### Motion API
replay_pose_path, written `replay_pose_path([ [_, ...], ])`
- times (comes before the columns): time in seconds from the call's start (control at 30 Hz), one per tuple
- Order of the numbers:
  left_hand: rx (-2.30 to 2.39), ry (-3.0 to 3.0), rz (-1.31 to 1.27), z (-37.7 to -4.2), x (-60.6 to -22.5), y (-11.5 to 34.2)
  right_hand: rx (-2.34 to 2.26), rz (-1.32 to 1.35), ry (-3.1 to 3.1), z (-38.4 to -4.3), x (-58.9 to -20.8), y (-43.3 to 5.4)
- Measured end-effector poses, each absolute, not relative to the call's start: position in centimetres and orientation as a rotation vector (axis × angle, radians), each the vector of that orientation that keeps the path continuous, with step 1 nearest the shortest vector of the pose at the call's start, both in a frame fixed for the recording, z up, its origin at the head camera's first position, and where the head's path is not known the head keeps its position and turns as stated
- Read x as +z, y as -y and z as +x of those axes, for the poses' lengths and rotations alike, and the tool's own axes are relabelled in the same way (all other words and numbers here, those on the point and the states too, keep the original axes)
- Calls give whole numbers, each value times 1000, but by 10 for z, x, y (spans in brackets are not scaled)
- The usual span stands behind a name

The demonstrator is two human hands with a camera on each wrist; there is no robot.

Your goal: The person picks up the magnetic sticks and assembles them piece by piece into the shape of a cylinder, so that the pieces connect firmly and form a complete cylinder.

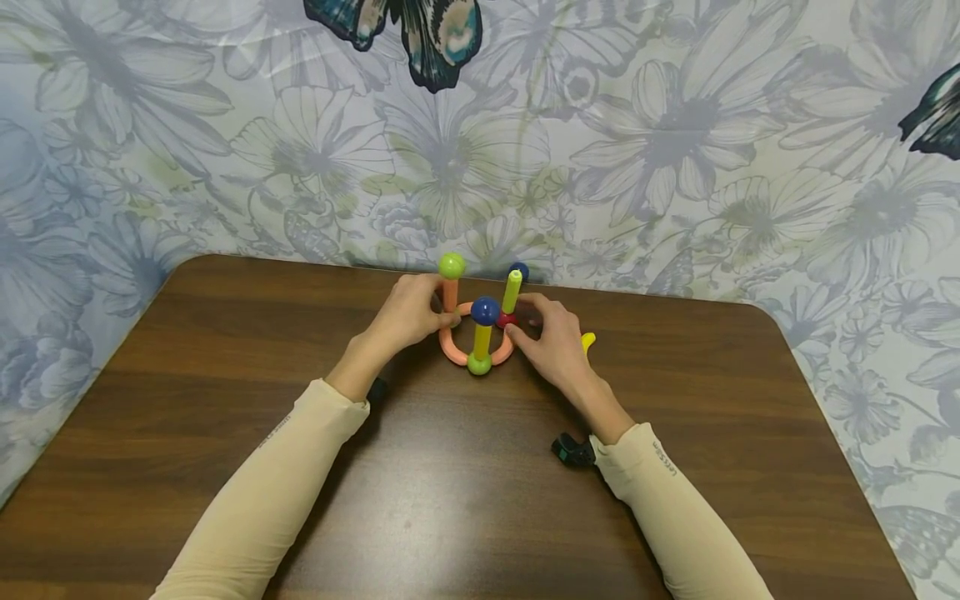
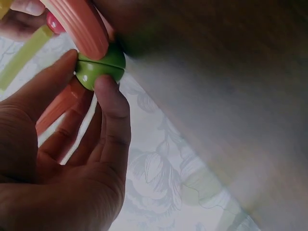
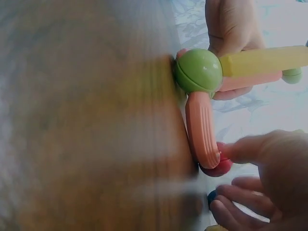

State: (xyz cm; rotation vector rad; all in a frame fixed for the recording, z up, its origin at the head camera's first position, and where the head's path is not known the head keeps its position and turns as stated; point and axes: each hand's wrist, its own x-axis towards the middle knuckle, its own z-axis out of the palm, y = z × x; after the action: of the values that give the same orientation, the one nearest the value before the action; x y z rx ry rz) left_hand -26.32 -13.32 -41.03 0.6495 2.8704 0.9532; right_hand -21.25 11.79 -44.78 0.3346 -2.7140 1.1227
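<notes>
A toy frame of curved orange rods (image 1: 453,352) and balls stands on the table. My left hand (image 1: 408,312) pinches the green ball (image 2: 100,67) at its left corner, under an upright orange rod (image 1: 450,295) topped by a light green ball (image 1: 452,266). At the right corner my right hand (image 1: 551,340) holds the red ball (image 3: 219,168), thumb pressed on it and fingers curled on the far side. A yellow-green rod (image 1: 512,292) rises from that ball. In front, a yellow rod (image 1: 482,342) joins a green ball (image 1: 479,365) to a dark blue ball (image 1: 485,311) above.
Another blue ball (image 1: 519,271) shows behind the yellow-green rod, at the table's back edge. A yellow piece (image 1: 588,340) lies just right of my right hand. The brown table (image 1: 420,500) meets a flower-patterned wall covering (image 1: 675,167).
</notes>
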Motion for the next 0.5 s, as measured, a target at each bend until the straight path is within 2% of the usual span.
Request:
replay_pose_path([
  [0.33,995,-2939,513,-256,-411,140,1174,304,2573,-207,-443,-110],
  [0.5,1016,-2963,480,-252,-412,144,1286,369,2560,-197,-437,-102],
])
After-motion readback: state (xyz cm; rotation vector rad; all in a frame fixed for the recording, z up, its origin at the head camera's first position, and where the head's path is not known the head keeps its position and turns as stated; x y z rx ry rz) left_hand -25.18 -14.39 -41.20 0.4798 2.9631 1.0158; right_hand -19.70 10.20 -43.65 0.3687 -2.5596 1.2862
